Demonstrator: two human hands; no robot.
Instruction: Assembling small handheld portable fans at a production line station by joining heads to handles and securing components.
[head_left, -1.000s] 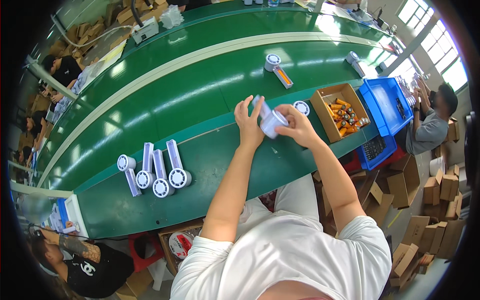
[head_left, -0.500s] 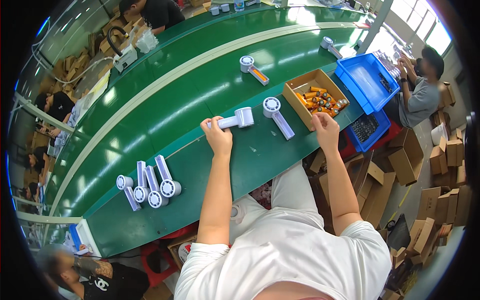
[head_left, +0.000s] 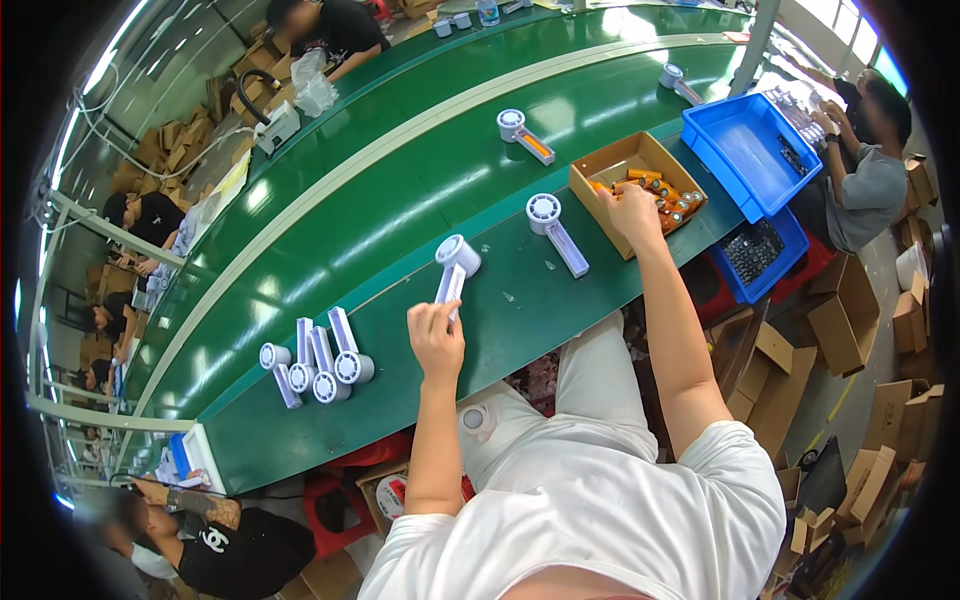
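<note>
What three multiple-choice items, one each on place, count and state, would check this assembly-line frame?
1. Where is the right hand?
A. In the cardboard box of orange parts
B. In the blue bin
C. On the person's lap

2. How many white handheld fans lie in the group at the left of the green bench?
A. Two
B. Four
C. Seven

3. What is the left hand doing?
A. Resting open on the bench
B. Gripping a white handheld fan by its handle
C. Holding an orange part

Answers: 1 A, the hand reaches over the box's near corner onto the orange parts. 2 B, four round fan heads show side by side. 3 B, the fingers close round the handle, the fan head pointing away.
</note>
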